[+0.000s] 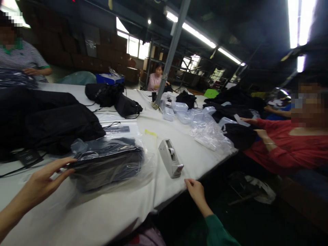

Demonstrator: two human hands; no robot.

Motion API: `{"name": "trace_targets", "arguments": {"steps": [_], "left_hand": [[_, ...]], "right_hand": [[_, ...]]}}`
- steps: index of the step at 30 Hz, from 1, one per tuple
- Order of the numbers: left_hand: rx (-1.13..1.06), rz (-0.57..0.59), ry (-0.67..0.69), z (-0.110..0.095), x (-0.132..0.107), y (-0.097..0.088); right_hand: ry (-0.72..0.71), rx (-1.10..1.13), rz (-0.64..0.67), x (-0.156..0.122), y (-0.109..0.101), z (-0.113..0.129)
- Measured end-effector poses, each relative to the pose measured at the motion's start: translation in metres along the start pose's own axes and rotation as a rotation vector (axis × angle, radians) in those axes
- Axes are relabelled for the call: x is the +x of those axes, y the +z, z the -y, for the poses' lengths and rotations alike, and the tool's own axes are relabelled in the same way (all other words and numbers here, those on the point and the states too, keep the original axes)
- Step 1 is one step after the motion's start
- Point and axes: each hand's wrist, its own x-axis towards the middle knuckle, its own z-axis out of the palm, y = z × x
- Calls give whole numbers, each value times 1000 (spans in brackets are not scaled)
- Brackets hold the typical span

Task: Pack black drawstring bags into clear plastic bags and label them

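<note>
left hand (48, 174): open, fingers spread, fingertips on the near left end of the bagged garment (107, 160) and closed round nothing. the bagged garment is a folded dark item inside a clear plastic bag. it lies flat on the white counter (115, 212) towards its near side, with loose plastic spreading out around it. right hand (196, 191): green sleeve, set at the near edge of the counter, fingers loosely extended, holding nothing. it sits just below the tape dispenser (170, 158) without touching it. the tape dispenser is grey and stands on the counter just right of the bagged garment. a pile of dark garments (51, 123) lies behind the bagged garment on the left, and a black bag (107, 94) with cords lies farther back. a heap of clear plastic bags (207, 131) lies on the right part of the counter, beyond the dispenser. a grey post (173, 48) rises from the far middle of the counter. a co-worker in a red sleeve (282, 147) sits at the right side with arms resting on dark cloth. another person in a striped shirt (23, 58) is at the far left.
</note>
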Motion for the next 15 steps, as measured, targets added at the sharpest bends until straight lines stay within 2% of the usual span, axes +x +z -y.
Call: {"name": "trace_targets", "arguments": {"steps": [3,5,7,10,13,15], "left_hand": [[-82,-6,23,-20,6,-9],[-93,1,34,-27,11,-14],[-106,11,42,-28,14,-17],[-145,2,63,-27,14,-19],[-178,-5,76,-25,13,-18],[-188,-11,81,-24,13,-18]], "right_hand": [[-152,-67,55,4,-11,27],[-463,-160,161,8,-9,69],[-818,-219,298,1,-1,131],[-1293,-263,536,-27,18,238],[-1613,-314,766,-52,48,325],[-1743,-397,847,-58,74,363]]}}
